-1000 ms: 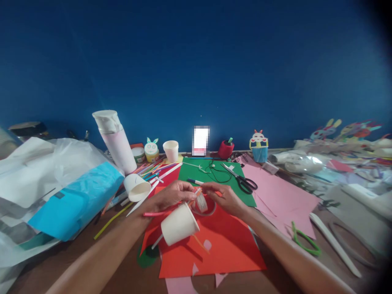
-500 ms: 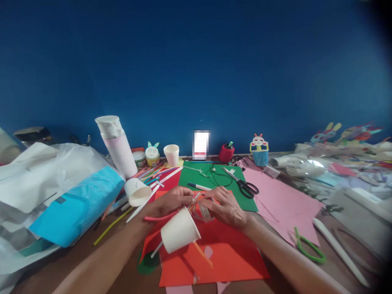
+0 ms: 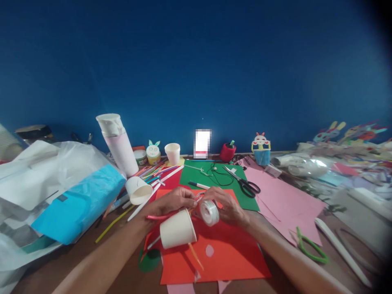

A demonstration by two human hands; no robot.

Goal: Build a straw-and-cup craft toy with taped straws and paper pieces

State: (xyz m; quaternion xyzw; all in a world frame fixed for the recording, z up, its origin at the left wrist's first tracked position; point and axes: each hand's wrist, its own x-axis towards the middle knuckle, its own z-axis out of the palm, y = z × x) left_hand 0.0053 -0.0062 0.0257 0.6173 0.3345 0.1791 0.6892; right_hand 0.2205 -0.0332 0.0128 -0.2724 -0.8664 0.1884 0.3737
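Note:
My left hand (image 3: 177, 199) is closed, thumb and fingertips pinching thin straws above the orange-red sheet (image 3: 235, 253). A white paper cup (image 3: 177, 229) hangs tilted just below that hand, its mouth facing right. Out of the cup's lower side pokes a white straw (image 3: 154, 242), and an orange straw (image 3: 196, 257) slants down by its rim. A pink-red straw (image 3: 156, 217) crosses under my left wrist. My right hand (image 3: 228, 207) is curled around a roll of clear tape (image 3: 210, 213), its fingertips close to the left ones. Fine detail between the fingertips is blurred.
Black-handled scissors (image 3: 248, 188) and a marker (image 3: 198, 185) lie on a green sheet (image 3: 220, 173). Another paper cup (image 3: 138, 191) rests on its side at left, near loose straws. A blue packet (image 3: 79, 204) is further left. Pink paper (image 3: 284, 196) and a green loop (image 3: 312, 247) lie right.
The tape roll has turned so its round face shows toward me. My right hand has rotated with it. The cup has shifted slightly and the pink paper disc below is now uncovered.

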